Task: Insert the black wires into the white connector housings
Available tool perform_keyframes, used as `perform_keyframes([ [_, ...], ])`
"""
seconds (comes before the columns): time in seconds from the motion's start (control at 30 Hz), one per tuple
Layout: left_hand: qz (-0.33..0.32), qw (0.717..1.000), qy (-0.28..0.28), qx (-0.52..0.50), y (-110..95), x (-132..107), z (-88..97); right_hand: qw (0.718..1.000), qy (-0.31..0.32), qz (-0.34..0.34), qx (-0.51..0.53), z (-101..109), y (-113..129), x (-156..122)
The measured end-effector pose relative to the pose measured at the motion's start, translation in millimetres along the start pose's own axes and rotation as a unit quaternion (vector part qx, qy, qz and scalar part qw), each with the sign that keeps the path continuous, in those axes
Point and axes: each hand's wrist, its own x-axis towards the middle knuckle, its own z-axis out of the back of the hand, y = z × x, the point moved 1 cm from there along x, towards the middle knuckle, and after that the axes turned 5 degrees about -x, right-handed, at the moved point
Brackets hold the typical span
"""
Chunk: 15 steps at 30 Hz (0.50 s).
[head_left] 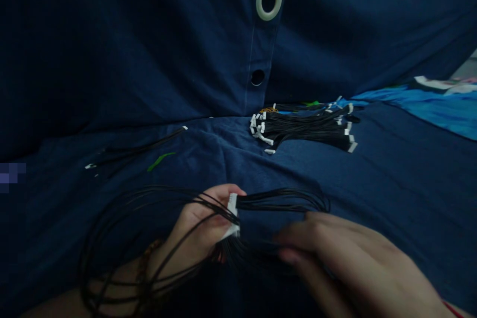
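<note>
Black wires (283, 199), white connectors (233, 211), navy fabric (391, 198)

Wire bundle (301, 129) ahead — on bedding (391, 184), loose wires (137, 149) left

head-worn view, facing forward and down, close over hands (197, 223) (354, 263)

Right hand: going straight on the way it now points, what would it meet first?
The right hand points toward the black wires fanning below the white connectors in the left hand. Those wires come first, though depth is unclear and the fingertips may be touching them.
</note>
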Motion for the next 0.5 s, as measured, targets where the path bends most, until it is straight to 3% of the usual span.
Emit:
perform_keyframes([
  [0.13,-0.002,1.000,-0.016,0.000,-0.4,2.1,-0.1,0.997,-0.044,0.023,-0.056,4.4,-0.4,1.7],
  [0.33,0.006,0.999,-0.019,-0.027,0.2,3.4,0.3,0.999,0.003,0.006,-0.049,-1.3,-4.4,-0.1],
  [0.5,0.004,1.000,0.000,-0.023,-1.5,2.3,-0.8,0.997,-0.031,0.014,-0.067,-5.1,-4.5,-2.4],
])
